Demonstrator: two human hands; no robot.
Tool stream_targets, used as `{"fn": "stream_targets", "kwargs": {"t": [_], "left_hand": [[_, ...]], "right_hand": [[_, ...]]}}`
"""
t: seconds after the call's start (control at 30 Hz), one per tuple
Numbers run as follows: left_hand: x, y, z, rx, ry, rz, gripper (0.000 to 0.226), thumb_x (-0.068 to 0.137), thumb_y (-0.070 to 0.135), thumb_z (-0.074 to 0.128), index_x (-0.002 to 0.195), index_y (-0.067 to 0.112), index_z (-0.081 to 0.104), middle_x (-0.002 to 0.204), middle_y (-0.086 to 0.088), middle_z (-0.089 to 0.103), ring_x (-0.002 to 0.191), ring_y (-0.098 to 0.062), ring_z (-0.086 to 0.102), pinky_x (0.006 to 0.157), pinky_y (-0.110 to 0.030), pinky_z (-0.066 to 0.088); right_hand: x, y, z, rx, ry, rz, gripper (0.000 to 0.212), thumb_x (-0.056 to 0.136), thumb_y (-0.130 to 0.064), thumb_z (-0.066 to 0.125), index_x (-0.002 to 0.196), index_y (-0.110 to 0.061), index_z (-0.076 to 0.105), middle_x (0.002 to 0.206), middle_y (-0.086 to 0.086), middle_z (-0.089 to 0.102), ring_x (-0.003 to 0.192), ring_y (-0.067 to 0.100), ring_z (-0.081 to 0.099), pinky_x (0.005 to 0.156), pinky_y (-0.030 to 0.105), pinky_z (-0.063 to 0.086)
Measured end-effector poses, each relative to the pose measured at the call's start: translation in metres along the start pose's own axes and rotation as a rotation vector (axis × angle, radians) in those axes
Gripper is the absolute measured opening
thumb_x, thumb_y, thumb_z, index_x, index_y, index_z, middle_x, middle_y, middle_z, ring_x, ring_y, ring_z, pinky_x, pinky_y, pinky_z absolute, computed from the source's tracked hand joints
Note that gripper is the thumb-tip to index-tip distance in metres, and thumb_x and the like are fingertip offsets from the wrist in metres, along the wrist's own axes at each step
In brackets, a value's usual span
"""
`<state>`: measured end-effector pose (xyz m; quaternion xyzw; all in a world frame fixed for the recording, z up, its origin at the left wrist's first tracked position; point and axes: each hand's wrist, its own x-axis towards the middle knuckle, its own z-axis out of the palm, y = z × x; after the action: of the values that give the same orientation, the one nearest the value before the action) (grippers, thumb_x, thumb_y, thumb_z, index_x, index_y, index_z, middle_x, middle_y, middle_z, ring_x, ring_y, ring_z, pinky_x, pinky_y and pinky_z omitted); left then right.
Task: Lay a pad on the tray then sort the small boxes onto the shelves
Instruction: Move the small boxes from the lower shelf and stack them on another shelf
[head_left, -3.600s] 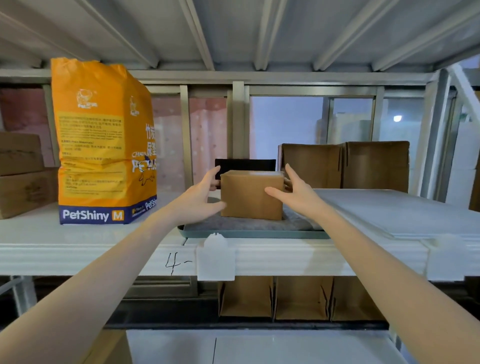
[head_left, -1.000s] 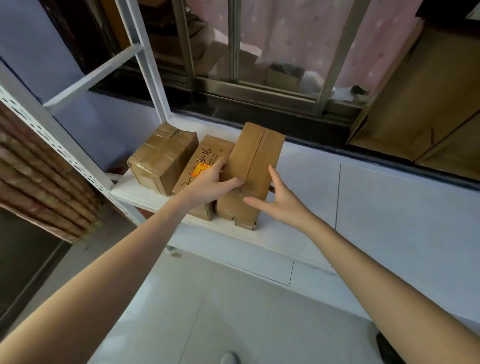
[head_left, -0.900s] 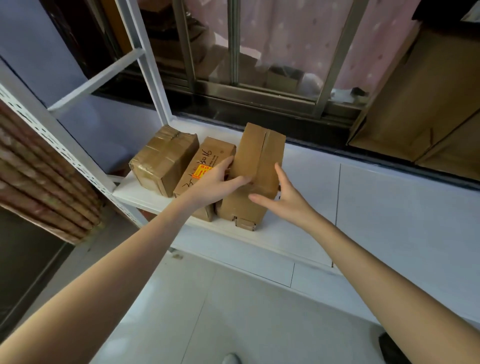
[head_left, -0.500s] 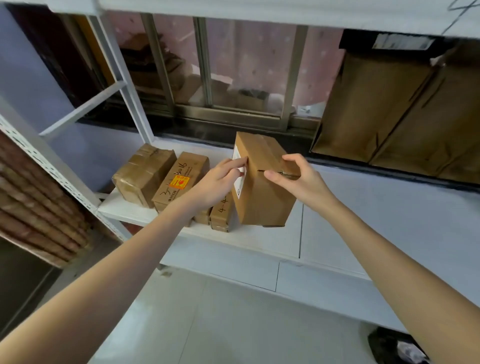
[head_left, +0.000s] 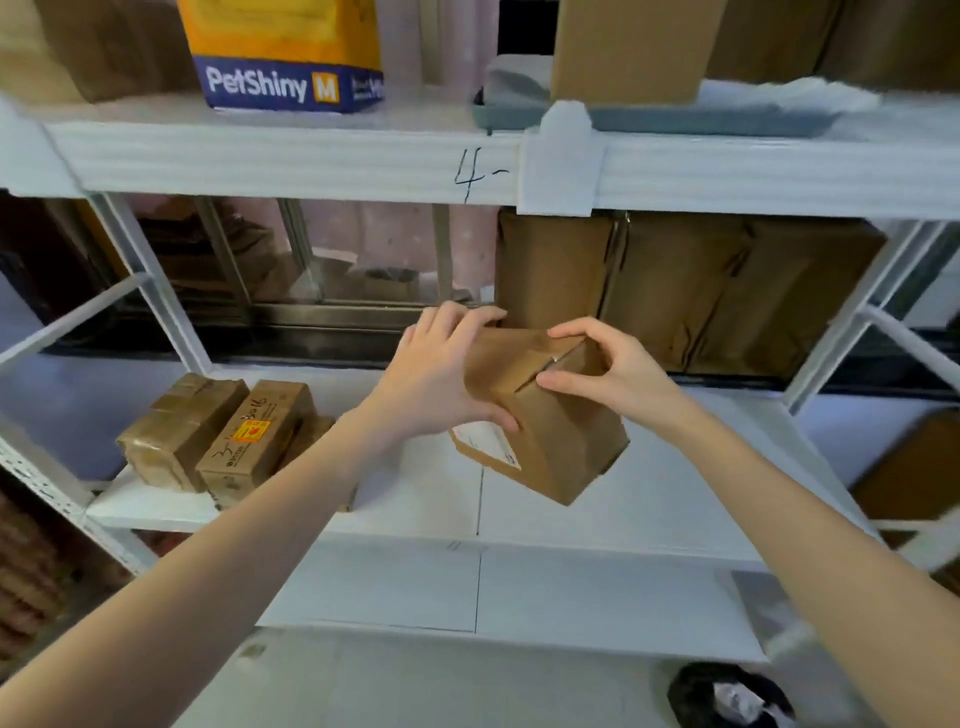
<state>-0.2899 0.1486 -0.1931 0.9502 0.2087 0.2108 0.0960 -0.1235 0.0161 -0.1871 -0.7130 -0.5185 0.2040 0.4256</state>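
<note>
Your left hand (head_left: 441, 374) and right hand (head_left: 613, 369) both clasp 1 tilted cardboard box (head_left: 545, 421), at its 9 and 1 o'clock, above the lower shelf (head_left: 649, 499).

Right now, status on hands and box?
Both hands, left and right, grip the box, tilted, above the lower shelf. Nothing in the way.
</note>
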Motion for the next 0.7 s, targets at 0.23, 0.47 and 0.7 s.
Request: {"fn": "stream_targets", "kwargs": {"t": [0.23, 0.47, 0.7], "left_hand": [[0.01, 0.084, -0.016, -0.055, -0.323, 0.12, 0.129, 0.056, 0.067, 0.074, 0.146, 0.037, -0.014, 0.159, 0.003, 0.014, 0.146, -0.02, 0.012, 0.119, -0.043, 0.005], [0.016, 0.144, -0.025, -0.181, -0.424, 0.176, 0.121, 0.057, 0.061, 0.079, 0.147, 0.033, 0.003, 0.138, 0.008, 0.029, 0.126, -0.012, 0.035, 0.111, -0.035, 0.033], [0.026, 0.196, -0.049, -0.211, -0.404, 0.188, 0.108, 0.064, 0.056, 0.077, 0.146, 0.035, 0.01, 0.128, 0.011, 0.028, 0.122, -0.01, 0.038, 0.102, -0.028, 0.037]], "right_hand": [[-0.054, -0.016, -0.062, -0.054, -0.005, -0.138, 0.052, 0.069, -0.039, 0.074, 0.115, -0.028, 0.052, 0.116, -0.007, 0.059, 0.114, 0.004, 0.052, 0.103, 0.027, 0.036], [-0.099, -0.032, -0.113, -0.075, 0.025, -0.243, 0.057, 0.074, -0.021, 0.077, 0.12, -0.029, 0.045, 0.115, 0.002, 0.062, 0.114, 0.011, 0.057, 0.11, 0.035, 0.036], [-0.133, -0.046, -0.157, -0.11, 0.069, -0.272, 0.068, 0.072, -0.042, 0.074, 0.129, -0.029, 0.04, 0.123, -0.003, 0.056, 0.119, 0.005, 0.051, 0.107, 0.031, 0.04]]}}
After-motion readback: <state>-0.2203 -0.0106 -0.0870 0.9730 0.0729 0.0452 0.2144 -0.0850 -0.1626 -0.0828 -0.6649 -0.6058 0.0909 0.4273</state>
